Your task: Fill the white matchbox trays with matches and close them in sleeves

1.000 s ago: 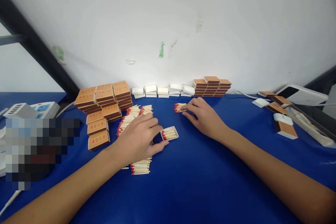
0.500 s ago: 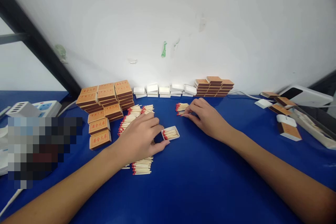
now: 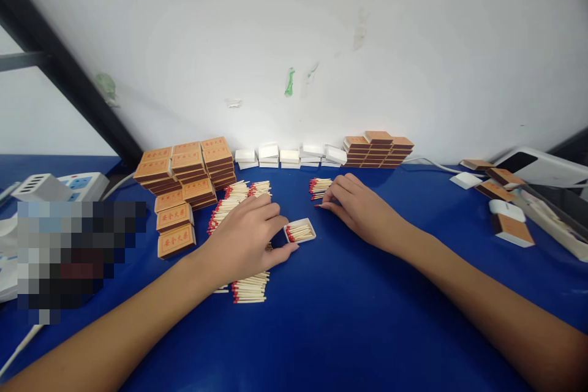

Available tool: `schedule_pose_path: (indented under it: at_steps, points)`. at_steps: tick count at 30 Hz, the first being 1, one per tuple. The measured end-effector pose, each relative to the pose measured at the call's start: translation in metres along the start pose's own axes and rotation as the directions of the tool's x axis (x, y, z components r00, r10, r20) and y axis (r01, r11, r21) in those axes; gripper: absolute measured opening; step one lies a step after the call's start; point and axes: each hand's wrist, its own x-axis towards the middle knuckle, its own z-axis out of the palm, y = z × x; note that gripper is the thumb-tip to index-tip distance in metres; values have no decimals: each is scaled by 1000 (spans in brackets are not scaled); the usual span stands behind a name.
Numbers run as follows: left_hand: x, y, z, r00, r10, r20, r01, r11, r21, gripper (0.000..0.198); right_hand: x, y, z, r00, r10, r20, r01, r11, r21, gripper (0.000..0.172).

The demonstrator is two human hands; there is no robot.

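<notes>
A small white matchbox tray with red-tipped matches in it sits on the blue table. My left hand is around its left end, thumb at the front corner and fingers at the back left corner. Under and around that hand lie piles of matches, partly hidden by it. My right hand pinches a match between thumb and fingertips, its red head pointing left. Just behind those fingertips lies a small pile of matches.
Stacked orange matchboxes stand at the left, more by the wall at back right. White trays line the wall between them. A power strip is far left; loose matchboxes and a white device are at right.
My right hand has drawn a match slightly toward me, apart from the small pile. My left hand stays at the tray. The whole view has shifted slightly.
</notes>
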Motion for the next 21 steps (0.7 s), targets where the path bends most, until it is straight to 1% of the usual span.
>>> schedule_pose_path:
  at_steps: [4, 8, 12, 17, 21]
  points:
    - [-1, 2, -2, 1000, 2, 4, -2, 1000, 8, 28, -3, -1, -7, 1000, 20, -20, -19, 996, 90, 13]
    - [-2, 2, -4, 1000, -2, -4, 2, 1000, 3, 28, -5, 3, -12, 998, 44, 39, -50, 985, 165, 15]
    - [-2, 2, -5, 1000, -2, -4, 2, 1000, 8, 28, -5, 4, -11, 996, 50, 78, -65, 976, 206, 16]
    - [-2, 2, -4, 1000, -7, 7, 7, 1000, 9, 28, -3, 0, -10, 996, 41, 80, -53, 987, 154, 18]
    - [0, 2, -3, 1000, -14, 16, 14, 1000, 9, 28, -3, -7, -15, 998, 23, 56, -29, 995, 95, 17]
